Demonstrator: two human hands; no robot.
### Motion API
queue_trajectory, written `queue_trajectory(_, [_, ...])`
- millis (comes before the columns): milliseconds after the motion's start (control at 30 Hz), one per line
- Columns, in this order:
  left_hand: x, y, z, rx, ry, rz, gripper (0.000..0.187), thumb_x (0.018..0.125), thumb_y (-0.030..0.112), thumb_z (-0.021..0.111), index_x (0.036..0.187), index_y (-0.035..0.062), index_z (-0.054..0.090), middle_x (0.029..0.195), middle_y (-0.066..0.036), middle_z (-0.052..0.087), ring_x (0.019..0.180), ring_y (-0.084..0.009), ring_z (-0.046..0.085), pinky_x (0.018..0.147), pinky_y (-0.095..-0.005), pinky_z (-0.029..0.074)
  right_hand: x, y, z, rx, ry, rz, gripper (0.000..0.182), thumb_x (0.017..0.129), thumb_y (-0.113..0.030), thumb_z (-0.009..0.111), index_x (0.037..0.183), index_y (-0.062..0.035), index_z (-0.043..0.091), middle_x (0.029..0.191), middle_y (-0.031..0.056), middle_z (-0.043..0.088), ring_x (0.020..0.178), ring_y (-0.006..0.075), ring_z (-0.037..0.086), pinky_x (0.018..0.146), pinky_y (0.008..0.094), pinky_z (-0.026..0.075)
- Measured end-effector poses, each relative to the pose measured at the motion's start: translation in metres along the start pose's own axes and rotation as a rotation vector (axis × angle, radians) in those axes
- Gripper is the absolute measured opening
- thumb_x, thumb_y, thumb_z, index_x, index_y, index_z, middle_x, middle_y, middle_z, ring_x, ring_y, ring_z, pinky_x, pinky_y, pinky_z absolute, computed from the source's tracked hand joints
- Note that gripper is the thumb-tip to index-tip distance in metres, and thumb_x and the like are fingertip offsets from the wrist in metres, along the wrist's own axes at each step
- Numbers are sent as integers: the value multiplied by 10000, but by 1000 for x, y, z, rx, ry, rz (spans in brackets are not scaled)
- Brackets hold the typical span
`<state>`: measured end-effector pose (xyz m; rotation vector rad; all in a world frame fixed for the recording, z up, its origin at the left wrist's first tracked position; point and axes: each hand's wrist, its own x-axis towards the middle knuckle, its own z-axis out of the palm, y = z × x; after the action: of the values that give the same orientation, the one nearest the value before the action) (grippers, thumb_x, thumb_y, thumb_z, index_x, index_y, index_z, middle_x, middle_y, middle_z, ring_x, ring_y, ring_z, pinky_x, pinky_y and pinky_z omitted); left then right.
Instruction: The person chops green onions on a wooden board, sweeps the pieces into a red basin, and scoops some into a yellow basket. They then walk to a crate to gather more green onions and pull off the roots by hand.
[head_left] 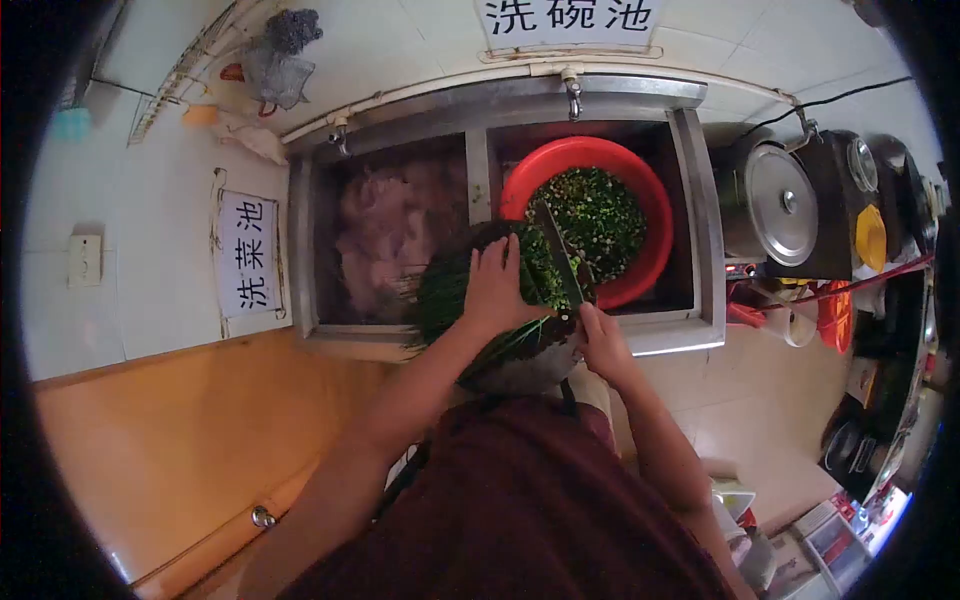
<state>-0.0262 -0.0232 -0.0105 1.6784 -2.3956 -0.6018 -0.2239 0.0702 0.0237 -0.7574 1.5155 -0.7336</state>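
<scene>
My left hand (495, 290) rests over a bunch of long scallions (450, 290), fingers bent down onto it and thumb apart. The bunch lies on a dark round chopping board (520, 372) at the sink's front edge. In my right hand (604, 348), closed around the handle, is a kitchen knife (560, 255). Its blade points away from me, just right of the left hand. Chopped scallions (595, 205) fill much of a red basin (656, 235) beyond the board, and cut pieces lie along the blade.
A steel double sink (480, 180) has pale pink meat (385, 225) in its left bowl; the basin sits in the right one. Taps (574, 95) stick out behind. A lidded steel pot (785, 203) and a cluttered shelf stand at the right.
</scene>
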Motion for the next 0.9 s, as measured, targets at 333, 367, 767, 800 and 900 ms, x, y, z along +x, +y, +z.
queue_trajectory(333, [8, -7, -5, 171, -255, -24, 1312, 569, 405, 960, 1574, -25, 234, 1404, -267, 497, 1321, -444, 472, 1145, -499, 374, -25, 61, 0, -101, 26, -64, 498, 1093, -406, 421, 864, 12, 567, 693, 117, 540, 667, 236, 514, 652, 420, 436])
queue_trajectory(367, [9, -10, -5, 172, -252, -23, 1312, 569, 405, 960, 1574, -25, 234, 1404, -267, 497, 1321, -444, 472, 1145, -499, 374, -24, 68, 1, -104, 20, -15, 497, 1090, -407, 428, 887, 21, 580, 708, 152, 568, 685, 274, 553, 677, 448, 450])
queue_trajectory(767, [6, -16, 14, 131, -112, 2, 843, 530, 239, 947, 1218, -30, 539, 1155, -186, 573, 1097, -387, 574, 922, -485, 510, 6, 40, 42, -485, 32, -57, 559, 1079, -440, 377, 956, 33, 647, 937, 312, 676, 913, 537, 632, 844, 588, 492])
queue_trajectory(800, [7, -18, 19, 145, -113, -3, 825, 521, 237, 948, 1191, -28, 546, 1159, -187, 570, 1091, -385, 571, 918, -487, 509, 16, 41, 47, -490, 33, -53, 559, 1079, -440, 377, 956, 33, 647, 937, 312, 676, 913, 537, 632, 844, 588, 492])
queue_trajectory(900, [13, -19, 21, 157, -139, -17, 809, 513, 235, 949, 1170, -24, 555, 1169, -188, 569, 1097, -378, 565, 918, -487, 509, 41, 42, 52, -524, 28, -49, 548, 1089, -421, 369, 912, 6, 664, 936, 296, 677, 935, 513, 636, 818, 591, 476])
